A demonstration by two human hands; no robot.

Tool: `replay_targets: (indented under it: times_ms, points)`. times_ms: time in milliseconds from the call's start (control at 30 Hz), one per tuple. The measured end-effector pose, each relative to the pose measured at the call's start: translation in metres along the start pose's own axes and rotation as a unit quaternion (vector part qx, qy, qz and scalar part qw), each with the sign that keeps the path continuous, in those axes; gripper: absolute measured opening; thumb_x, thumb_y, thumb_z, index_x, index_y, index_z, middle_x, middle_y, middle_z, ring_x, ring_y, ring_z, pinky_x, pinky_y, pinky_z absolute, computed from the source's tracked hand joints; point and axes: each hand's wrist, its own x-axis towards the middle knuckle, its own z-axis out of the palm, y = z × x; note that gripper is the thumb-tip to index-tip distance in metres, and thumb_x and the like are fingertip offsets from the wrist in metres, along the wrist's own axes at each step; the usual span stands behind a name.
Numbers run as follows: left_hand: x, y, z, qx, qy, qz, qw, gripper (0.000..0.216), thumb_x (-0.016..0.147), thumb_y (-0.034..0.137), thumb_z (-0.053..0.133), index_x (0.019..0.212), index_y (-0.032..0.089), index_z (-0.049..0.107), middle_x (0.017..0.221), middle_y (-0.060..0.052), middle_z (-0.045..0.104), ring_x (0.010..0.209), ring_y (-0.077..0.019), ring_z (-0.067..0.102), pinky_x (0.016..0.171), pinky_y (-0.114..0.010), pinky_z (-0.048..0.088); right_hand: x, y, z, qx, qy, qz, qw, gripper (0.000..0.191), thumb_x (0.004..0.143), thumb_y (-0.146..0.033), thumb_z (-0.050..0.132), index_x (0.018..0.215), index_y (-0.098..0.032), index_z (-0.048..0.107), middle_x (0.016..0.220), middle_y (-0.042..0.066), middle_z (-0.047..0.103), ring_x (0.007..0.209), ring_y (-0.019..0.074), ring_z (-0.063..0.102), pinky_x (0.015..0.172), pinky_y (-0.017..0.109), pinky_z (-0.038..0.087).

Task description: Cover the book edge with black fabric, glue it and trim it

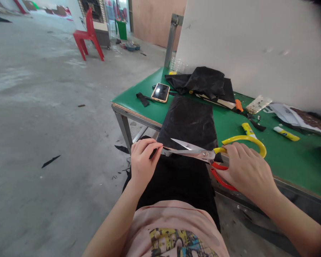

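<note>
"So, handling notes: what is held, and where?"

"Steel scissors with one yellow and one red coated loop (207, 154), over the near edge of the green-topped desk (228, 126). Right hand (247, 167) closed round both loops, moderately spread; blades parted, tips pointing left. Left hand (146, 153): thumb and forefinger pinched together on a thin brownish strip (167, 147) by the blade tips. Whether it joins the flat, black, fabric-like sheet (189, 117) behind, cannot tell."

"Expected feel?"

"Scissors: judged rigid, fairly weighty, best taken by the coated loops, away from the edges. Strip: probably light and flexible, so a fingertip pinch near the cutting point should suit. Sheet: likely soft, light, perhaps slightly slick; I would hold it by a margin, well clear of the blades. It lies on the desk, near end at the edge."

"Containers?"

"Two yellow-and-white glue-stick-like tubes to the right, one farther left (248, 130), one farther right (286, 134); contents hidden. Clear plastic packet (259, 104) beyond them; contents unclear. Green upright bin (121, 30) on the far floor; too small to read inside."
</note>
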Motion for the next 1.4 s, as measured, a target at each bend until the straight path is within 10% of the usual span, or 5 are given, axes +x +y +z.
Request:
replay_targets:
  times_ms: [233, 1400]
  points:
    - [0.005, 0.0, 0.002, 0.048, -0.061, 0.075, 0.994, 0.016, 0.085, 0.022, 0.058, 0.099, 0.026, 0.065, 0.095, -0.003, 0.065, 0.079, -0.0156, 0.057, 0.081, -0.034, 0.037, -0.002, 0.0, -0.005, 0.001, -0.026, 0.0, 1.0, 0.035, 0.082, -0.047, 0.048, 0.091, -0.013, 0.055, 0.083, 0.01, 0.058, 0.075, 0.0239, 0.054, 0.064, 0.033, 0.037]
    - [-0.014, 0.001, 0.001, 0.014, 0.034, 0.044, 0.998, 0.019, 0.077, 0.011, 0.067, 0.091, 0.025, 0.067, 0.078, 0.0, 0.065, 0.072, -0.0124, 0.06, 0.077, -0.034, 0.04, 0.049, -0.053, -0.016, 0.018, -0.061, -0.06, 0.996, 0.044, 0.073, -0.044, 0.068, 0.097, -0.01, 0.054, 0.091, 0.011, 0.056, 0.082, 0.0241, 0.051, 0.06, 0.033, 0.037]
